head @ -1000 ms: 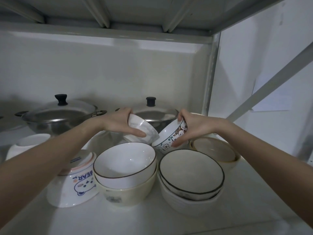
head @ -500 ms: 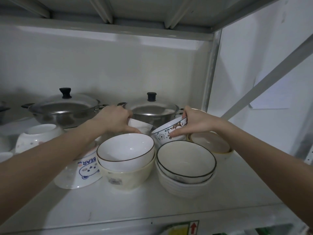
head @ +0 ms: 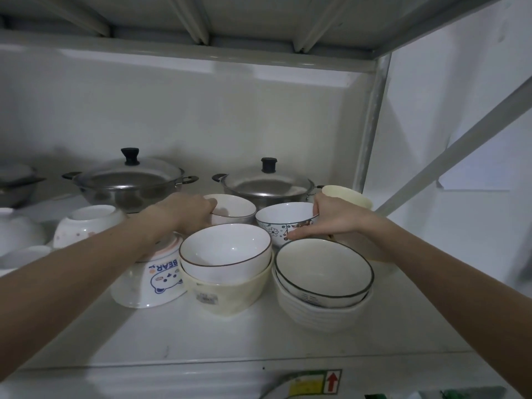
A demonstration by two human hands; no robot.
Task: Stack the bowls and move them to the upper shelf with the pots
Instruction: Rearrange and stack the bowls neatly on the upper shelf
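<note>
Behind the front stacks, before the pots (head: 266, 185), the left hand (head: 190, 210) is gripping a white bowl (head: 231, 208) and the right hand (head: 328, 223) a flowered bowl (head: 283, 223); both should settle flat before the fingers loosen.

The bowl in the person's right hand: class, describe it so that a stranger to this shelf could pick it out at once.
Start at the right-hand steel pot at the back of the shelf. Just in front of it, the right hand grips a small bowl. Alone among its plain neighbours, it has flowers painted on its outside.
</note>
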